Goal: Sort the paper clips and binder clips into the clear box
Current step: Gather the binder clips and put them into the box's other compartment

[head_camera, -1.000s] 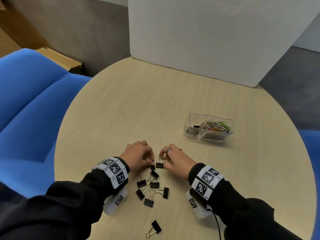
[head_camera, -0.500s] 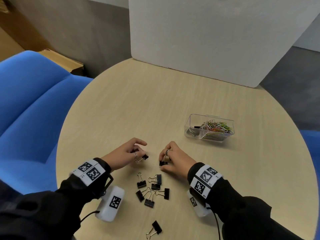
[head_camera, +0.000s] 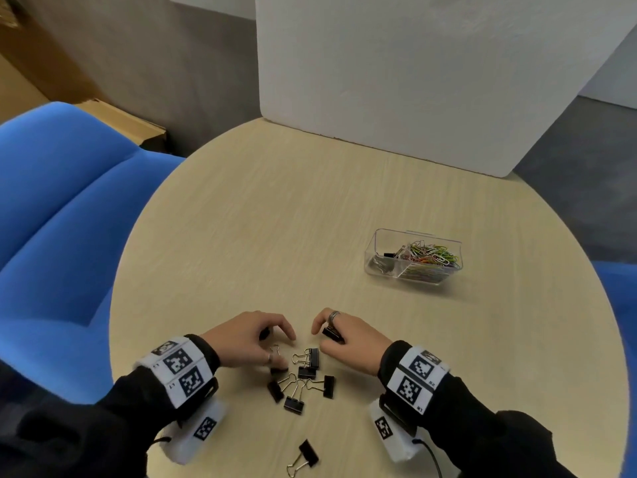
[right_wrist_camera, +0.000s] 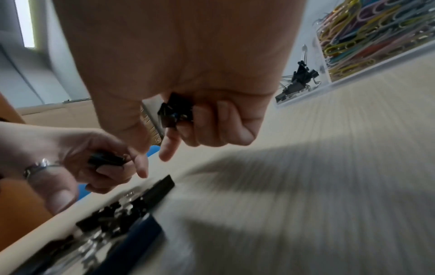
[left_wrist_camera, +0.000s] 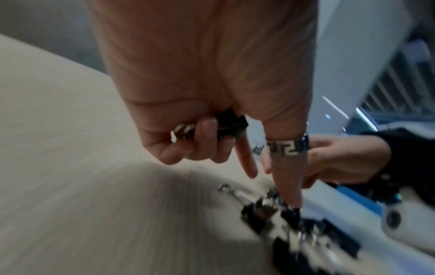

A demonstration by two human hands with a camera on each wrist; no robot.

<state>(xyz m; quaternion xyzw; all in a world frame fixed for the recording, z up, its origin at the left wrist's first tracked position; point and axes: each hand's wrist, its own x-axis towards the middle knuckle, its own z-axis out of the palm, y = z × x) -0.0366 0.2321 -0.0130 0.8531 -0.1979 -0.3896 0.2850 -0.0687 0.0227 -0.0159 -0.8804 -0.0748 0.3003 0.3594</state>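
Several black binder clips point(head_camera: 303, 377) lie in a loose heap near the table's front edge, and one more binder clip point(head_camera: 303, 457) sits apart, closer to me. My left hand point(head_camera: 255, 336) hovers over the heap's left side with a black binder clip point(left_wrist_camera: 231, 126) curled in its fingers, its thumb reaching down onto the heap. My right hand point(head_camera: 341, 336) grips another black binder clip point(head_camera: 332, 334) point(right_wrist_camera: 175, 113) just right of the heap. The clear box point(head_camera: 413, 258) stands to the right, with coloured paper clips point(head_camera: 432, 255) in one part and binder clips point(right_wrist_camera: 299, 81) in the other.
A round light-wood table point(head_camera: 275, 236) carries everything. A white board point(head_camera: 413, 81) stands at its far edge. A blue seat point(head_camera: 58, 219) lies to the left, and another blue seat point(head_camera: 617, 305) shows at the right.
Both hands have lifted a binder clip each from the heap. My left hand has come back toward the heap, thumb down on it; my right hand stays beside it.
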